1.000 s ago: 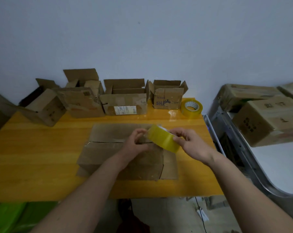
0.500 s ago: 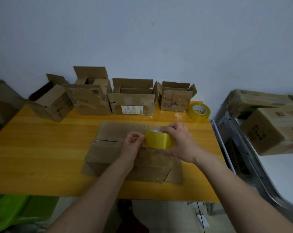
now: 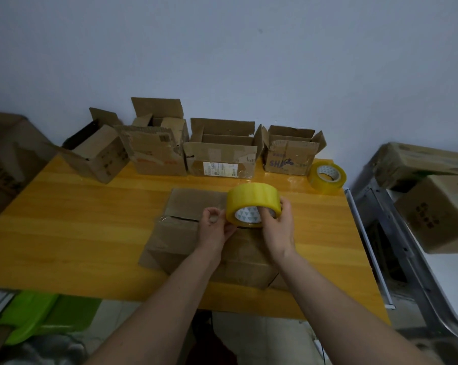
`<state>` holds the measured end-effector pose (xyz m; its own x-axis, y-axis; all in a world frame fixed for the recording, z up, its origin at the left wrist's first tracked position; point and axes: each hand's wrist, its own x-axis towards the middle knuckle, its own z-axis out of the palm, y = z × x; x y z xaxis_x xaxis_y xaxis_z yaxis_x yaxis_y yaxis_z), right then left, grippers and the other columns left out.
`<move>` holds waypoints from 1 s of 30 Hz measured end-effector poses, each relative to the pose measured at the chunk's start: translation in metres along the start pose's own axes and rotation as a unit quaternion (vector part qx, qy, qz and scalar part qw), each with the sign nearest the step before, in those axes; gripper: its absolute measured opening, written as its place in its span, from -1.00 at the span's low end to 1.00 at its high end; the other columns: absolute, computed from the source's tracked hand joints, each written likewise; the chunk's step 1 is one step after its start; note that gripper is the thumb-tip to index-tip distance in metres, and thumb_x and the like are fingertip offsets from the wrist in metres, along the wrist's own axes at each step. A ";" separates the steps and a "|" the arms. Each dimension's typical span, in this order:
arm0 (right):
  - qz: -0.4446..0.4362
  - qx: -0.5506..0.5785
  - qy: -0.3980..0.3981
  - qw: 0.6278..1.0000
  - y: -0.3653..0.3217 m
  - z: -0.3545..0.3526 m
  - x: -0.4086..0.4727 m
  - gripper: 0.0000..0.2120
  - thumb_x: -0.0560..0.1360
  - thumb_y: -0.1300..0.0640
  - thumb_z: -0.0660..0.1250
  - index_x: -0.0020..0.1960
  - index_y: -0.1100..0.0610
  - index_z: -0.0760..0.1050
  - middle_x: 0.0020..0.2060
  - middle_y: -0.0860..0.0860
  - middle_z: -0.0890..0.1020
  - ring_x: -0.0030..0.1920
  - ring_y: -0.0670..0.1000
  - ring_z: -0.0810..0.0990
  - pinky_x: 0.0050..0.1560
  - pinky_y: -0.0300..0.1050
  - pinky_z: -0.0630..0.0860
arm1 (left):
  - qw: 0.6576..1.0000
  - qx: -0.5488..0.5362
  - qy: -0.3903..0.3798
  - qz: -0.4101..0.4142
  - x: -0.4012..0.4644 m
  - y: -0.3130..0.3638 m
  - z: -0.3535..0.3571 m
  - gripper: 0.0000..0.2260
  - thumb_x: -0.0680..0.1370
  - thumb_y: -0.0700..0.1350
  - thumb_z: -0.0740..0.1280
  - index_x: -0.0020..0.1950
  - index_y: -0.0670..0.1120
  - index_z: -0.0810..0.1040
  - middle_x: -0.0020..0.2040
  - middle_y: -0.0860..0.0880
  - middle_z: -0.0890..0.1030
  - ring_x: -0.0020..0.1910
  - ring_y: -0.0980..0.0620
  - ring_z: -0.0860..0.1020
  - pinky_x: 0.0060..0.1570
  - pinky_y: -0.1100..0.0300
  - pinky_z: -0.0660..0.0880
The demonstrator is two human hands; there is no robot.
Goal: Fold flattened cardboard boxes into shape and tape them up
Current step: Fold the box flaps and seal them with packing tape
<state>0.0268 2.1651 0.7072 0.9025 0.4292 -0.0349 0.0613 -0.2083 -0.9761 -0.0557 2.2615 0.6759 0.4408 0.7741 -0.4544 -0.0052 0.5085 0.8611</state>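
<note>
Head view: taping is being prepared.
A tape roll [image 3: 253, 204] is held by the right hand [image 3: 278, 227] above the folded box [image 3: 212, 248]; its edge is pinched by the left hand [image 3: 215, 227]. Four boxes [image 3: 221, 156] are shaped; no fresh tape is seen laid.

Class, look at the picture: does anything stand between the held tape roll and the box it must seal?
Nothing visible does. The right hand holds the tape roll just above the box, and the left hand pinches at the roll's edge.
</note>
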 end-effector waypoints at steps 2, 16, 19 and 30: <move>-0.002 -0.005 -0.013 1.000 0.004 0.001 -0.002 -0.61 0.55 0.13 0.32 0.34 0.07 0.32 -0.06 -0.17 0.46 -0.02 -0.11 0.47 -0.18 -0.52 0.38 | 1.000 0.000 0.001 0.002 0.000 0.000 -0.001 -0.88 0.62 -0.13 0.26 -0.10 -0.06 0.38 -0.17 -0.10 0.56 -0.26 0.03 0.58 -0.18 0.15 0.59; -0.015 -0.056 -0.052 0.997 0.013 -0.001 -0.004 -0.64 0.57 0.33 0.22 0.32 0.07 0.35 0.06 -0.08 0.41 0.02 -0.25 0.37 -0.05 -0.58 0.32 | 0.900 0.350 0.098 0.240 -0.006 0.009 -0.022 -0.83 0.55 -0.10 0.35 -0.19 0.01 0.40 0.33 -0.03 0.45 0.41 -0.03 0.31 0.31 0.00 0.32; -0.022 -0.073 -0.065 0.995 0.011 0.003 -0.005 -0.61 0.55 0.38 0.21 0.35 0.16 0.34 0.17 -0.04 0.42 0.21 -0.10 0.38 0.30 -0.22 0.35 | 0.864 0.417 0.129 0.249 -0.003 0.009 -0.032 -0.84 0.54 -0.04 0.36 -0.18 0.04 0.40 0.49 -0.09 0.31 0.54 -0.10 0.09 0.47 -0.13 0.01; -0.055 -0.131 -0.069 0.987 0.007 0.008 0.003 -0.60 0.55 0.35 0.20 0.33 0.10 0.26 0.02 -0.06 0.45 0.00 -0.26 0.43 -0.13 -0.39 0.32 | 0.890 0.380 0.189 0.164 0.011 0.040 -0.058 -0.85 0.55 0.04 0.34 -0.16 0.05 0.44 0.35 -0.16 0.43 0.45 -0.21 0.20 0.46 -0.16 0.01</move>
<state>0.0265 2.1713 0.6982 0.8188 0.5737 0.0213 0.2803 -0.3672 -0.8869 -0.1027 2.3120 0.6919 0.1926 0.9787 -0.0709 0.5948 -0.0589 0.8017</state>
